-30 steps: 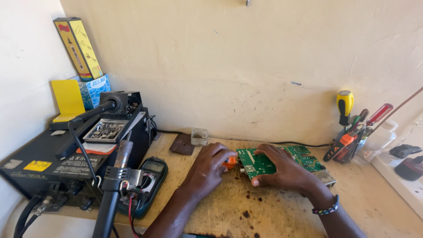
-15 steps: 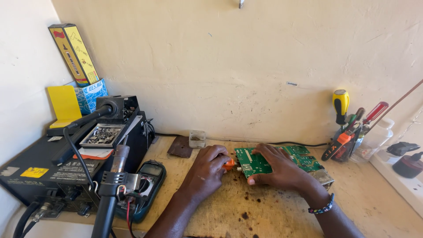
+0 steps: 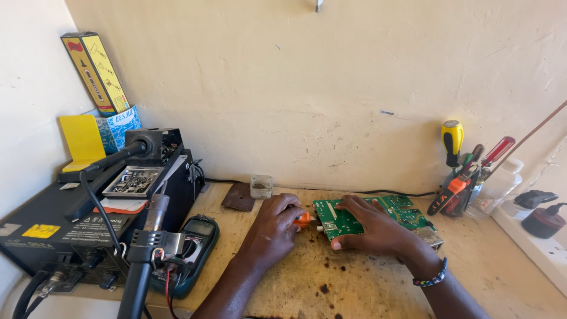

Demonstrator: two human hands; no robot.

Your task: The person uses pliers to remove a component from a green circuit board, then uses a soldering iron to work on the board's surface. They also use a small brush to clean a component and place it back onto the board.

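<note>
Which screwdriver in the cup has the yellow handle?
The tallest one, standing upright at the back of the tool cup: the yellow-handled screwdriver with a black band. The red-handled screwdriver beside it leans to the right.

Cream plaster wall [image 3: 331, 94], scuffed and stained, fills upper frame; side wall [image 3: 29, 118] at left forms a corner. Worn wooden bench [image 3: 331, 289] with dark spots lower centre. Bright daylight.
</note>
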